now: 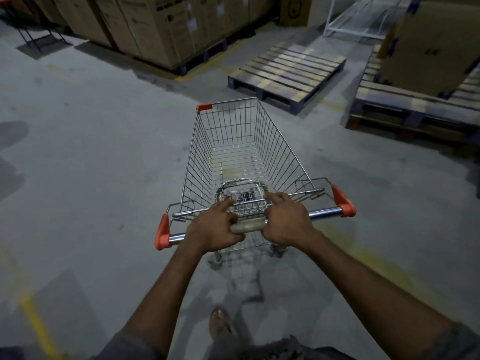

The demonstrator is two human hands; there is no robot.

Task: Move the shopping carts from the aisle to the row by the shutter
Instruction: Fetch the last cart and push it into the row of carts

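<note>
The left hand (215, 227) and the right hand (288, 219) each grip the handle bar (248, 226) of one shopping cart (233, 141), with two pallets far right, a bare pallet (288, 71) and a loaded pallet (405, 98).

Cart (241, 152): shiny wire metal, orange plastic corners. Pallet (288, 74): rough wood. Boxes (161, 27): matt cardboard. Floor (91, 152): dull concrete.

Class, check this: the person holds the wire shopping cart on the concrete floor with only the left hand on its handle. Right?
No. The head view shows both the left hand and the right hand curled round the handle of the wire shopping cart, close together near its middle. The concrete floor is right.
</note>
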